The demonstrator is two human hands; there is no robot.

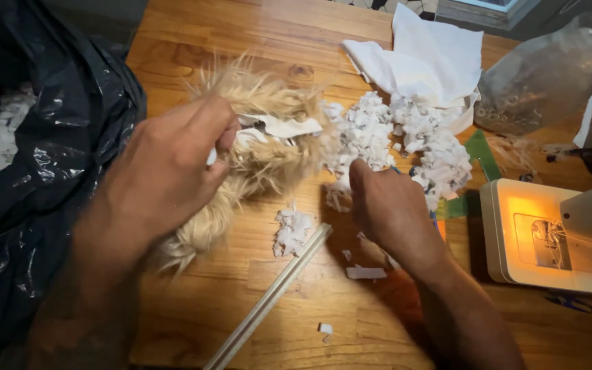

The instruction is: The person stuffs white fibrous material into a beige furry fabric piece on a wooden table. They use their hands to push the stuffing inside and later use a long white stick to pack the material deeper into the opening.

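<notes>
On the wooden surface [193, 322], the left hand [166, 171] has its grip closed around a tan fur piece [268, 130] held just above the wood, while the right hand [388, 205], fingers curled and holding nothing visible, touches the white stuffing pile [405, 137] beside it.

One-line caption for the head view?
Left hand grips tan fur piece; right hand reaches into white stuffing scraps beside sewing machine.
</notes>
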